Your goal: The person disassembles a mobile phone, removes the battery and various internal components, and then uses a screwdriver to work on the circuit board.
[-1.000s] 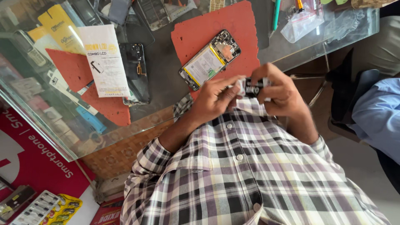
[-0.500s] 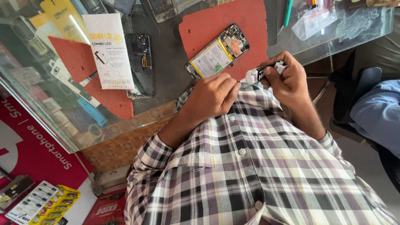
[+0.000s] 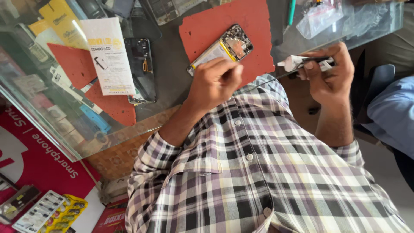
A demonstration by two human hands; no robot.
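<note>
Pinching opened phone point(image 3: 222, 47) with left hand point(image 3: 214, 82) | long axis diagonal, camera end upper-right | right hand point(image 3: 330, 71) grips tweezers point(image 3: 308, 64)

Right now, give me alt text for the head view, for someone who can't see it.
A person in a plaid shirt rests the left hand on an opened phone lying on a red mat, while the right hand holds a thin dark tool and a small white piece beside the glass counter. A white leaflet and another phone lie farther left.
</note>
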